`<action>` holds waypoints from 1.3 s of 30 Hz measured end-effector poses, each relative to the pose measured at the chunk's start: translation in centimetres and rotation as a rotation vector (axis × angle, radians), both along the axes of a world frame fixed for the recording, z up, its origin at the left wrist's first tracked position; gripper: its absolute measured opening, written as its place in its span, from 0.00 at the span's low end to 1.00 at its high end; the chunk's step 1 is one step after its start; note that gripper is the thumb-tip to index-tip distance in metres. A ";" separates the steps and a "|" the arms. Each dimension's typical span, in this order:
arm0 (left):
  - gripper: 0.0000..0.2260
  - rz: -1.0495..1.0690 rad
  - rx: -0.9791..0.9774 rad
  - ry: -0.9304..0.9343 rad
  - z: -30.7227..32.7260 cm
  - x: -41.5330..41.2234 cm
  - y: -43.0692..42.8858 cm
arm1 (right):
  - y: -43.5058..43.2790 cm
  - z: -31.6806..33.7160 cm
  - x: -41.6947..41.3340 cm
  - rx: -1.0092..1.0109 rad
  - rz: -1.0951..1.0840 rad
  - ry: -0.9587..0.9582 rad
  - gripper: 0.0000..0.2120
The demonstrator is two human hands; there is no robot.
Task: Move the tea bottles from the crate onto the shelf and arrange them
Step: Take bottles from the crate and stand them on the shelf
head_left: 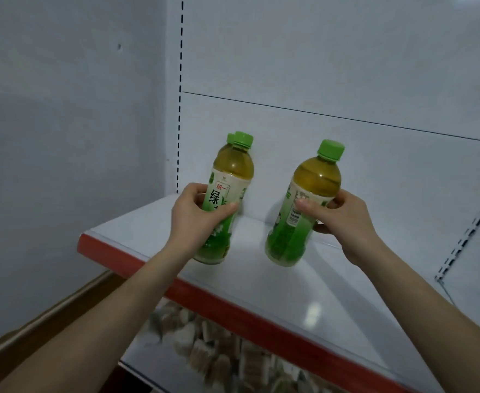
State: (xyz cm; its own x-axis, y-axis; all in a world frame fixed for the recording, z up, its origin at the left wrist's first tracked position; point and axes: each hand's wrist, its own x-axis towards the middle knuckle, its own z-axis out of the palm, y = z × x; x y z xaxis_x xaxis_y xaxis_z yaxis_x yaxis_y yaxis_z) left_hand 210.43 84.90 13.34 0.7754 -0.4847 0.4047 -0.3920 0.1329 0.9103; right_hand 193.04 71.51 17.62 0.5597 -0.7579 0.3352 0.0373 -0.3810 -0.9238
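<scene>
Two green tea bottles with green caps are held over the white shelf (pixel 304 302). My left hand (pixel 196 219) grips the left bottle (pixel 229 177) around its label; a second green cap shows just behind its cap, so another bottle may stand behind it. My right hand (pixel 343 219) grips the right bottle (pixel 307 199) at its middle. Both bottles lean slightly right, their bases just above or touching the shelf surface near the back left corner. The crate is out of view.
The shelf has a red front edge (pixel 233 310) and a white back panel (pixel 346 80) with slotted uprights (pixel 180 109). A lower shelf holds several blurred packaged goods (pixel 219 350). A grey wall (pixel 63 109) stands at left.
</scene>
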 end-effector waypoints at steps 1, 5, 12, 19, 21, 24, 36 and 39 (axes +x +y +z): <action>0.20 -0.015 0.008 0.010 -0.4 0.4 -0.9 | -0.6 -0.2 0.4 0.002 -0.012 0.008 0.16; 0.19 -0.071 0.003 0.018 -2.2 1.6 -4.2 | -2.9 -1.0 1.9 0.011 -0.070 0.030 0.16; 0.21 -0.173 -0.030 0.025 -3.6 2.6 -7.1 | -4.6 -3.1 3.5 -0.002 -0.115 0.079 0.17; 0.30 -0.302 0.395 -0.183 -4.5 4.3 -5.2 | -4.8 -4.3 3.1 -0.070 -0.111 0.152 0.24; 0.28 -0.295 0.476 -0.244 -4.5 4.7 -5.1 | -5.1 -4.9 3.0 -0.100 -0.115 0.232 0.26; 0.25 -0.246 0.494 -0.282 -4.3 5.1 -6.0 | -5.9 -5.9 2.7 -0.137 -0.170 0.284 0.26; 0.20 -0.047 0.479 -0.268 -4.3 5.6 -12.6 | -6.4 -6.1 2.4 -0.158 -0.090 0.296 0.23; 0.20 -0.029 0.446 -0.246 -4.8 5.8 -13.5 | -6.7 -6.4 2.4 -0.147 -0.087 0.291 0.23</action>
